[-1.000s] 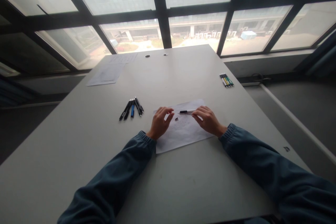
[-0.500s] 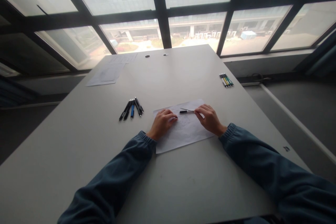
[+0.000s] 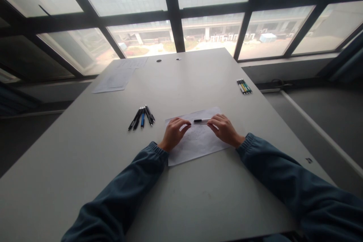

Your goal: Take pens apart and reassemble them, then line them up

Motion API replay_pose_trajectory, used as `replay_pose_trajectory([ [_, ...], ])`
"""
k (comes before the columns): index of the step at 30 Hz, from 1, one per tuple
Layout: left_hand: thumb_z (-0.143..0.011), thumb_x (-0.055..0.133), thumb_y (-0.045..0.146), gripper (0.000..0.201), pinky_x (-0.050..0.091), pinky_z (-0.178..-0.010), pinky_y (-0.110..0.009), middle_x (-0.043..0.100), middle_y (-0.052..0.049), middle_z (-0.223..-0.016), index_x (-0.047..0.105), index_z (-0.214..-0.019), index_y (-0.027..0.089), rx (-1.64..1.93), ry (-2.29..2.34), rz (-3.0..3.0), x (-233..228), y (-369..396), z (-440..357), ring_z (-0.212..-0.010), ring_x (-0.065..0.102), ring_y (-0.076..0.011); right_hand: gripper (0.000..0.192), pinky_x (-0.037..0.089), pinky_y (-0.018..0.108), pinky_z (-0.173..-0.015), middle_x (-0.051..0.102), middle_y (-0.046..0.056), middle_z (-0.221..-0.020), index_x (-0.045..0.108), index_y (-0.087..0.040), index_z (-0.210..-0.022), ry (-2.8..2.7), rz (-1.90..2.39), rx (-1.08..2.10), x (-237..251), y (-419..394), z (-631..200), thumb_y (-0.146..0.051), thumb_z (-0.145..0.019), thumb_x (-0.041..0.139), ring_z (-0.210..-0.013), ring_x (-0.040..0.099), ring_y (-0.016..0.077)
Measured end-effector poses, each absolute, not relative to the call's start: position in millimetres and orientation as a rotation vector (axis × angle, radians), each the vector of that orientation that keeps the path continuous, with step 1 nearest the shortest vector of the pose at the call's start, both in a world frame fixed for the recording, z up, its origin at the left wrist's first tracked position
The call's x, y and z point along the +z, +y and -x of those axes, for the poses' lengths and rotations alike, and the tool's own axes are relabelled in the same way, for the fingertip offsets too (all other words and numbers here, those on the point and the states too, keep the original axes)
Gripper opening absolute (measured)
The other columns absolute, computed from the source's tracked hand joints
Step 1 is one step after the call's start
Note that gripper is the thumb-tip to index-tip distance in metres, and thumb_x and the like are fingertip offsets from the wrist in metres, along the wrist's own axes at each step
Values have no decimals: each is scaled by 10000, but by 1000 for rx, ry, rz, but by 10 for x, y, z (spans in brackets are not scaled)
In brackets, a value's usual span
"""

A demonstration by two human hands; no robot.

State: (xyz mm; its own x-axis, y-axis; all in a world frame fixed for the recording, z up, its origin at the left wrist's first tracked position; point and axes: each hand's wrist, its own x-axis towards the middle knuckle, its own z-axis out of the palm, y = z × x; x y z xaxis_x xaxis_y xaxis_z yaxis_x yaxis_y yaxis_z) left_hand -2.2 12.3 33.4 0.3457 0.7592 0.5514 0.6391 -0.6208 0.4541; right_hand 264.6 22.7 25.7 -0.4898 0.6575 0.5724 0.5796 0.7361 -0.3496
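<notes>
Now your two hands meet over the sheet of paper (image 3: 195, 147) that lies on the grey table (image 3: 85, 166). Your right hand (image 3: 225, 129) pinches one end of a pen (image 3: 200, 121), which is held level just above the paper, and your left hand (image 3: 173, 133) closes its fingertips on the other end. Left of you, a small group of dark pens (image 3: 141, 117) lies apart.
</notes>
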Motion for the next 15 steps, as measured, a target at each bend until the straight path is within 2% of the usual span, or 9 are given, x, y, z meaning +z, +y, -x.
replay_pose_trajectory([
  [15, -909, 668, 325, 113, 530, -833, -358, 728, -41, -886, 695, -926, 217, 1107, 1192, -2461, 350, 107, 6, -865, 647, -190, 219, 402, 342, -790, 673, 62, -840, 667, -199, -873, -2273, 867, 137, 290, 212, -2633, -265, -1011, 510, -814, 553, 194],
])
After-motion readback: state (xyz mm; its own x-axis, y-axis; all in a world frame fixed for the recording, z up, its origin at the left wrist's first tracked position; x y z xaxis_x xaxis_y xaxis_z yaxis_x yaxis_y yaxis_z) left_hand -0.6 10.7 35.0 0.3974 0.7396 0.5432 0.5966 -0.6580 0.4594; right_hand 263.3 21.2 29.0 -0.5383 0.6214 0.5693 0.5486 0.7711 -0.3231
